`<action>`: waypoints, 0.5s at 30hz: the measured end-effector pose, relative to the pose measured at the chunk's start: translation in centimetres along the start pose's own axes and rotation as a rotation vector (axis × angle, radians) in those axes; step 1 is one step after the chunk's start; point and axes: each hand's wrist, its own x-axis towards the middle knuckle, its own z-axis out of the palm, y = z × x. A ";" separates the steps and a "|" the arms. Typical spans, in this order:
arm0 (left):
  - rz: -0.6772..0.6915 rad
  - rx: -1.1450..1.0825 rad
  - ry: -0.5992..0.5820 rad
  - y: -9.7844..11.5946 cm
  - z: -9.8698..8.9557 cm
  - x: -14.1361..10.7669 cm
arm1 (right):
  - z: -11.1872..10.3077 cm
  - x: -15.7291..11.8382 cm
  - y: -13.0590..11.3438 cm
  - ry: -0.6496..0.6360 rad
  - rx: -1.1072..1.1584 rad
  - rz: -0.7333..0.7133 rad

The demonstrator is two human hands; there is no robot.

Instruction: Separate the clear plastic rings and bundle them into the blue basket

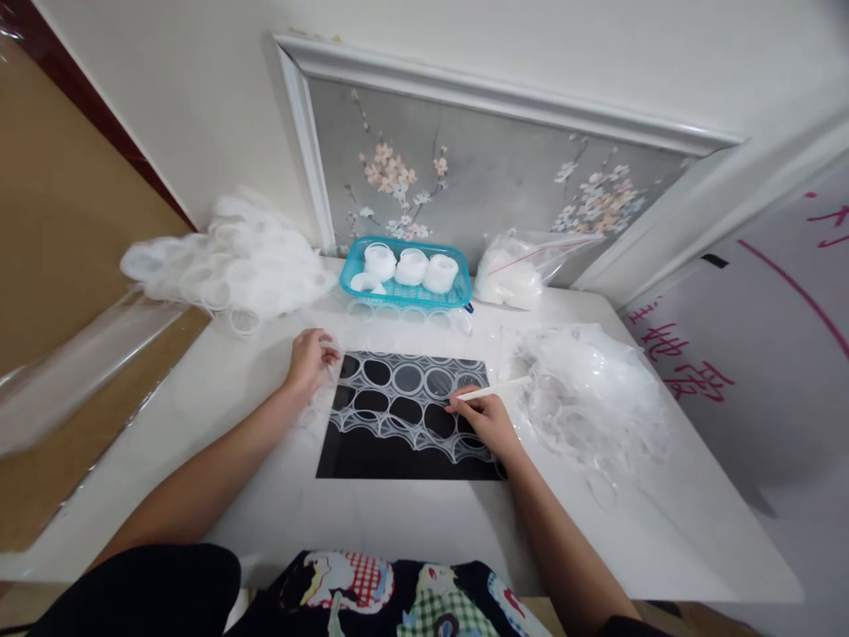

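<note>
A translucent plastic sheet with rows of rings (pixel 415 433) lies across a black mat (pixel 398 460) on the table. My right hand (pixel 489 420) rests over the sheet's right part and grips a thin white stick-like tool (pixel 494 389), which points right. Beside the mat's upper left corner is my left hand (pixel 310 361), its fingers curled together near the sheet's clear edge. What they pinch is too faint to make out. Some ring openings show plain black, while others look greyish, as if still covered.
Behind the mat stands a turquoise basket (pixel 348 281) holding stacks of white rings (pixel 411 265). A heap of ring pieces (pixel 245 257) is at the left. Crumpled clear ringed plastic (pixel 590 398) lies right, and a zip bag (pixel 514 270) leans against the wall.
</note>
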 end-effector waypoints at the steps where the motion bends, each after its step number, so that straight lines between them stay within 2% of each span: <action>1: 0.023 -0.020 0.040 0.3 -0.3 0.0 | 0.0 0.0 0.0 0.006 0.006 -0.001; 4: 0.128 -0.021 0.056 1.3 -1.0 -0.4 | 0.0 -0.2 -0.2 0.036 0.019 -0.027; 7: 0.242 0.054 -0.080 2.2 -0.9 -2.0 | 0.0 -0.4 -0.6 0.112 -0.015 -0.081; 9: 0.372 0.206 -0.262 2.3 -0.7 -3.8 | 0.1 -0.4 -1.1 0.166 -0.060 -0.130; 11: 0.576 0.440 -0.532 1.9 -0.5 -5.6 | 0.4 -0.1 -1.7 0.188 -0.109 -0.174; 13: 0.760 0.667 -0.836 0.9 -0.5 -7.3 | 1.0 0.4 -2.3 0.169 -0.151 -0.202; 15: 0.851 0.798 -1.056 -0.4 -0.7 -8.5 | 1.8 1.3 -2.7 0.126 -0.177 -0.215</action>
